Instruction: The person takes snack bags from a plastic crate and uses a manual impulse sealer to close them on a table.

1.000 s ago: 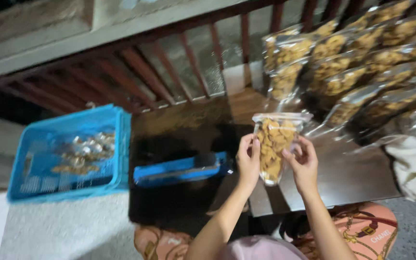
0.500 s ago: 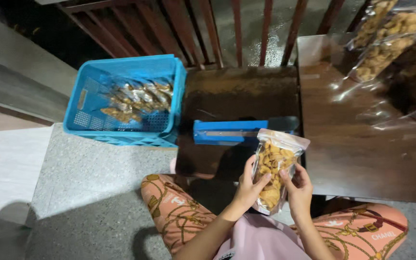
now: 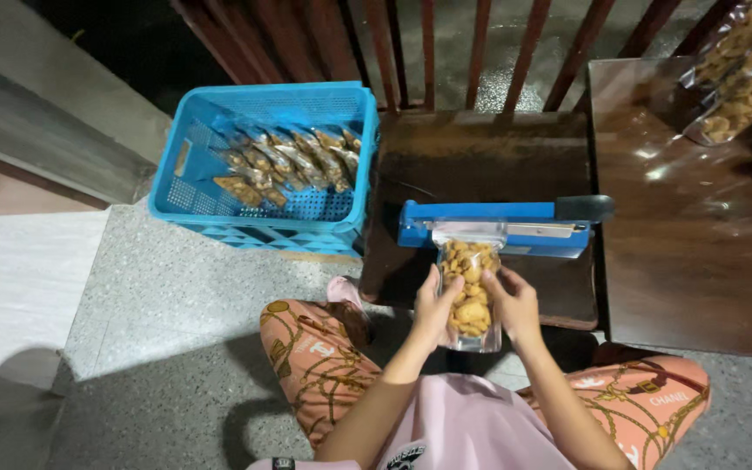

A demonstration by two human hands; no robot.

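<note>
- The clear plastic pouch of golden fried snacks [image 3: 468, 292] stands between both hands, its open top just past the fingertips in the blue bar-shaped heat sealer [image 3: 493, 228] on the dark wooden bench [image 3: 480, 157].
- Left hand [image 3: 435, 306] and right hand [image 3: 513, 302] have their fingers clamped on the pouch's sides.
- It looks light, soft-walled and slippery (contents likely brittle); hold it by the side edges.

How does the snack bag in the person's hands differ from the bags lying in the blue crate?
The held bag stands upright between the left hand and right hand, its top laid in the blue sealer; the crate bags lie flat, side by side, touched by no hand. The held bag is single; the blue crate holds several. All are clear bags of golden-brown snacks.
</note>
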